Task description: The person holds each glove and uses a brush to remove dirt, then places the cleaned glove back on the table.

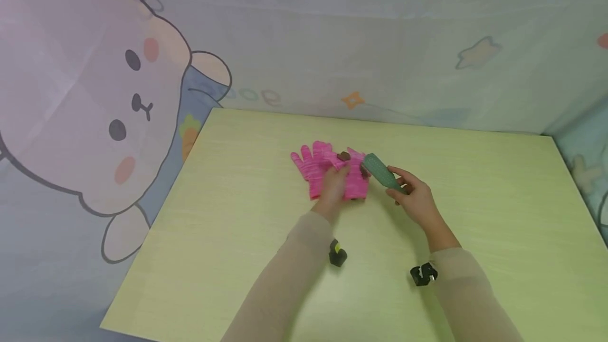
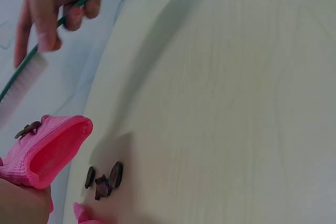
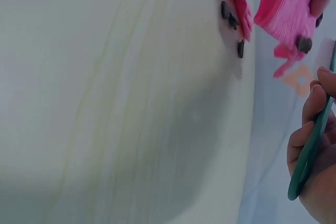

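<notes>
My left hand (image 1: 333, 186) grips a pink knitted glove (image 1: 356, 182), lifted off the table with its cuff opening towards me. Dark brown pieces (image 2: 29, 129) cling to this glove. The matching glove (image 1: 311, 167) lies on the table just left of it, fingers pointing away. In my right hand (image 1: 419, 200) is a green brush (image 1: 378, 170), held by its handle between thumb and fingers. Pale bristles (image 2: 23, 80) show in the left wrist view, close to the lifted glove; whether they touch it I cannot tell.
Several loose brown pieces (image 2: 103, 184) lie on the light yellow-green table (image 1: 228, 215) below the lifted glove. A cartoon-printed curtain (image 1: 361, 36) hangs behind the table's far edge and down its left side. Black wrist devices (image 1: 338, 254) sit at both cuffs.
</notes>
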Demonstrator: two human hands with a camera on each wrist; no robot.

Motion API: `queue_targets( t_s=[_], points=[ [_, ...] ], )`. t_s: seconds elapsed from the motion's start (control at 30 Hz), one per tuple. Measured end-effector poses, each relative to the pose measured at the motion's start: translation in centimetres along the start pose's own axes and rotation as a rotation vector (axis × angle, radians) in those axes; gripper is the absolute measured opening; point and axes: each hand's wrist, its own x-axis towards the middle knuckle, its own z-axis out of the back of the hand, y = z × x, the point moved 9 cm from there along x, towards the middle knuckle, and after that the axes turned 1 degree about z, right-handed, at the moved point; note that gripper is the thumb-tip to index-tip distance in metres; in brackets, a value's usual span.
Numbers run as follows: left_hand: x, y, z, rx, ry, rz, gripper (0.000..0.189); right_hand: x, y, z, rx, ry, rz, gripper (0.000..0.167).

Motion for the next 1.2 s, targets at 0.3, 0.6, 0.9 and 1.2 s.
queue_targets(
  t_s=[0.3, 0.6, 0.9, 1.2],
  points=[
    [-0.3, -0.3, -0.7, -0.007, -0.003, -0.039, 0.044, 0.1, -0.5, -0.7, -0.070, 0.027, -0.026, 0.052],
    [-0.2, -0.6, -0.2, -0.050, -0.022, -0.046, 0.035, -0.3, -1.2, -0.6, -0.069, 0.022, -0.029, 0.052],
    [-0.1, -0.5, -0.1, -0.088, -0.028, -0.038, 0.035, -0.4, -1.7, -0.4, -0.073, 0.019, -0.037, 0.052],
    [0.0, -0.4, -0.1, -0.017, -0.031, -0.043, 0.040, -0.4, -0.7, 0.5, -0.023, -0.003, -0.035, 0.053]
  ],
)
